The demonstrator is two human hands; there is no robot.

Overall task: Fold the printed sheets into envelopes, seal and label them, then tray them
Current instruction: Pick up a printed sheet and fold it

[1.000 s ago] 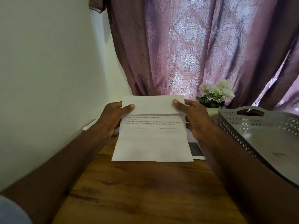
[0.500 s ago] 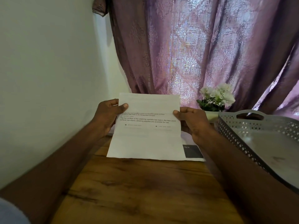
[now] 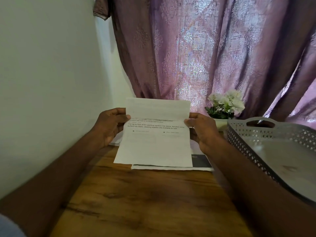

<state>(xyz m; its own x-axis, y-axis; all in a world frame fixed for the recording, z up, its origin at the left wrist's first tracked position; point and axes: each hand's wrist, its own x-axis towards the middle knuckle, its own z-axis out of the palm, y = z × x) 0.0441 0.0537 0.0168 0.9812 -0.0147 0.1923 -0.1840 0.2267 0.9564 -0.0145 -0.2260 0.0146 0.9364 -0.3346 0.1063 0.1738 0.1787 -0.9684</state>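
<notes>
L hand [image 3: 109, 124] & R hand [image 3: 203, 132] fingers clamped on printed sheet [image 3: 157, 144] edges, top flap folded over; grey tray [image 3: 253, 134] at right on tabletop [image 3: 136, 202].

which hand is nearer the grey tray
Right. The right hand pinches the printed sheet's right edge, just left of the grey tray with a small gap between. The left hand pinches the sheet's far side.

You view a dim scene, backlit through the curtain [image 3: 205, 57]. Daylight glows on its weave. The forearms and bench [image 3: 145, 202] lie in shadow. Wide-angle distortion bends the frame edges. Small print on the sheet [image 3: 157, 144] is soft.
</notes>
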